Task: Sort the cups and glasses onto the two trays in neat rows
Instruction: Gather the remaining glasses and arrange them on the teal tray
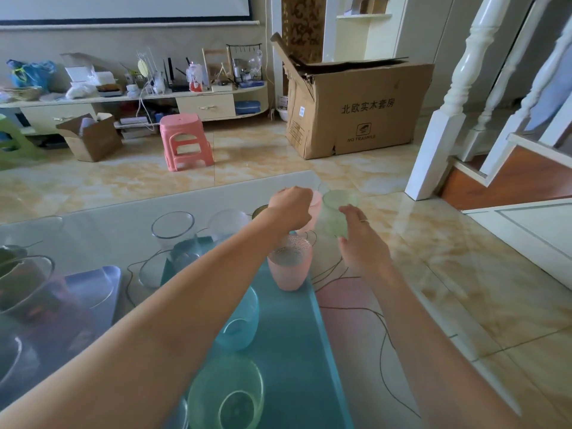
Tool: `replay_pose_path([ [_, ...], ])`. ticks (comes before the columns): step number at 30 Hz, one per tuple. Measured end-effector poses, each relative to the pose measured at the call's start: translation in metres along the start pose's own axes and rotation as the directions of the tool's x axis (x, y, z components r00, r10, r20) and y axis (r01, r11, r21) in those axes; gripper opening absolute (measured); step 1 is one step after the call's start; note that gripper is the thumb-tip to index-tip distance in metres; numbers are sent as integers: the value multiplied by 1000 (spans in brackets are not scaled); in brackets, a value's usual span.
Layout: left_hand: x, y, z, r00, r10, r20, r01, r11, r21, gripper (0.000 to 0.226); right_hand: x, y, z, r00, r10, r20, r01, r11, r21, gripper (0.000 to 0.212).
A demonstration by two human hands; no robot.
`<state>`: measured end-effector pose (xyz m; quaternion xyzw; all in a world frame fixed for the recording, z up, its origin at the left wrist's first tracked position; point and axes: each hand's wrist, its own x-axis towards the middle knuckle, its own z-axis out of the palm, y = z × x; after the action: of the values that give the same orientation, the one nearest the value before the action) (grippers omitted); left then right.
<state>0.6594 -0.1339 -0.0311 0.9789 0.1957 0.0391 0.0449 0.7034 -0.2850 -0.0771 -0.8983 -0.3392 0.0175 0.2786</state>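
Both hands are lifting cups at the far end: my left hand (291, 209) gripping a pink cup (315, 209), my right hand (360, 243) curling its fingers (348, 212) round a green cup (335, 216), so I am lowering each upright onto the teal tray (297, 335).

Teal tray (297, 351), centre of the frame, carrying a pink cup (290, 264) with a dimpled texture, a translucent blue cup (240, 323) and a pale green cup (226, 394) at bottom centre; lavender tray (102, 278) at left. Frosted green cup (335, 216) and pale pink cup (315, 209) above centre, clear glasses (173, 229) to their left. Pink stool (185, 140) and brown cardboard box (356, 109) with black print in the upper frame, on a cream-and-tan marbled floor (433, 258).
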Motion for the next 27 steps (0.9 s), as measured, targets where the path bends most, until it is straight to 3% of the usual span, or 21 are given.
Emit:
replay_pose_path([
  [3, 7, -2, 12, 998, -26, 56, 24, 999, 24, 26, 5, 6, 1, 997, 20, -73, -20, 1000, 5, 50],
  [7, 2, -1, 1, 999, -21, -33, 20, 999, -32, 34, 2, 19, 7, 984, 64, -165, -68, 997, -22, 22],
  [11, -10, -6, -26, 995, 5, -102, -23, 985, -171, 21, -8, 29, 16, 989, 48, -138, -67, 989, -134, 15],
  [18, -85, -1, -68, 984, 133, -122, -161, 954, -255, 13, -33, 6, -13, 972, 4, -234, -8, 1000, -14, 10],
  [24, -163, 8, -79, 993, 117, -7, -113, 940, -323, 21, -95, -28, -34, 938, 7, -347, 52, 985, 162, 11],
  [27, -190, 13, -66, 995, 96, 16, -88, 960, -266, 11, -142, -35, -39, 931, -20, -364, 99, 975, 198, 14],
])
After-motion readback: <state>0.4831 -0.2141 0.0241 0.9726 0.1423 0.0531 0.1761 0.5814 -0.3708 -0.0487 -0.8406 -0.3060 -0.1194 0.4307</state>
